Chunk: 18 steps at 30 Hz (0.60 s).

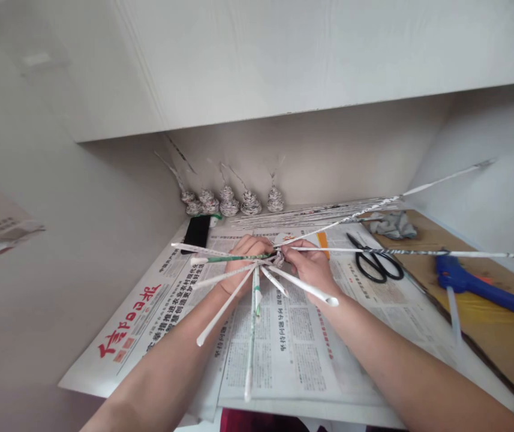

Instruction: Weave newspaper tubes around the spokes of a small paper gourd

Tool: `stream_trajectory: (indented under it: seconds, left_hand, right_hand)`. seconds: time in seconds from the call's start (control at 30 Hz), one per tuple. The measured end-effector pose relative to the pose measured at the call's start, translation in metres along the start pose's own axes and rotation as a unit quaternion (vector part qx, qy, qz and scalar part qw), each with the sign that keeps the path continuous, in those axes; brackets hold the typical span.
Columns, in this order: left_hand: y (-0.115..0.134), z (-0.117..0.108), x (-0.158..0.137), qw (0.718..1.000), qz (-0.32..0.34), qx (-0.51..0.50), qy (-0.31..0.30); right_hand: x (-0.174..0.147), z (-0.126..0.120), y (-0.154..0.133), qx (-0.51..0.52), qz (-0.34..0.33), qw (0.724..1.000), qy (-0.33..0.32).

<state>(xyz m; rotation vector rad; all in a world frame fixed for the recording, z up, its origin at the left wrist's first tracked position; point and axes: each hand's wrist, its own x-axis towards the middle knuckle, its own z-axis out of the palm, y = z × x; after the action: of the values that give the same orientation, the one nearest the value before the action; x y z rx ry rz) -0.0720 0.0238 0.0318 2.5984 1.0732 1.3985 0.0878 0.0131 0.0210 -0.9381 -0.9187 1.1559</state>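
Observation:
Several rolled paper tubes (254, 336) fan out from a small woven centre (274, 259) held between my hands above the newspaper. My left hand (248, 251) closes around the far left side of this paper weaving, its fingers partly hidden by the tubes. On the right of the centre, my right hand (307, 264) pinches the weaving where the strands meet. Two long paper strands run from there to the right: one slants up (360, 211), the other lies nearly level (418, 252).
Newspaper (171, 318) covers the table. Black scissors (376, 264), a blue glue gun (477, 287) on cardboard (508, 354) and a grey cloth (394, 225) lie right. Behind are a black phone (195, 234), woven paper gourds (251, 203) and a bundle of paper sticks (292, 217).

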Motion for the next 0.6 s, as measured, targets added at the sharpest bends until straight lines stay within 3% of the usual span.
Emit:
stream_trajectory:
  seconds: [0.17,0.47,0.6]
  left_hand:
    - [-0.003,0.002,0.002,0.999,0.019,-0.031,0.035]
    - [-0.012,0.012,0.0,0.994,-0.014,-0.089,0.062]
    - [-0.009,0.009,0.002,0.996,-0.017,-0.068,0.061]
  right_hand:
    - [-0.004,0.002,-0.002,0.007,0.032,0.999,0.015]
    - [-0.005,0.002,0.002,0.025,0.002,1.0,-0.002]
    - [-0.004,0.001,0.0,0.037,0.05,0.998,0.007]
